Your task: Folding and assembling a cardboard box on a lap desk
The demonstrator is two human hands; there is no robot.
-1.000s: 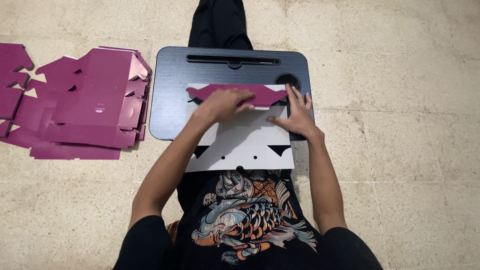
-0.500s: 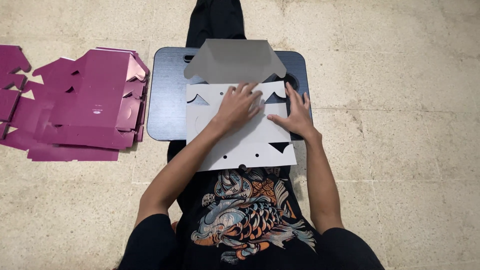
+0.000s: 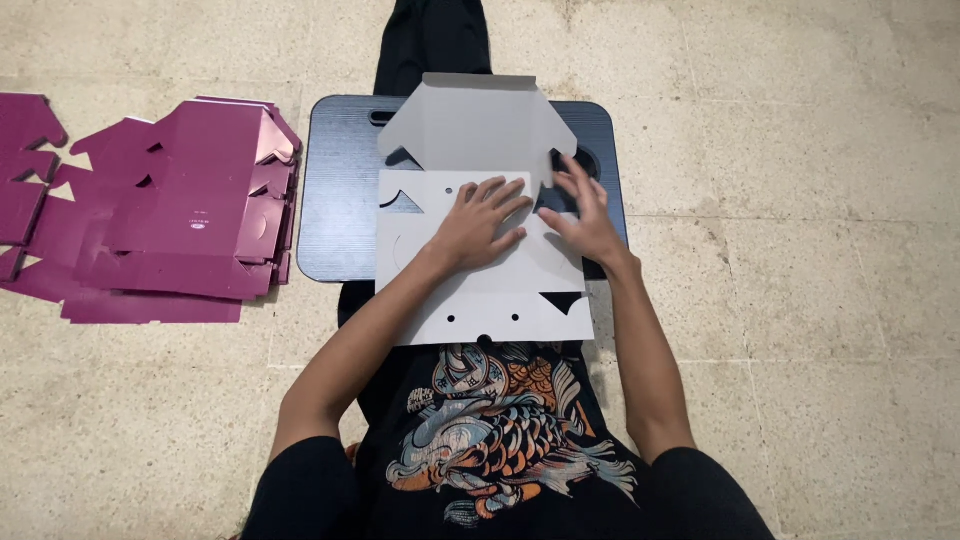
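A flat, die-cut cardboard box blank [image 3: 480, 290] lies white side up on a dark lap tray [image 3: 340, 190] across the person's legs. The left hand [image 3: 478, 225] and the right hand [image 3: 585, 215] both press open-palmed on its middle, gripping nothing. Judging by the single raised top flap [image 3: 475, 125], folding has barely begun, and a stack of magenta blanks [image 3: 180, 215] waits unfolded on the floor.
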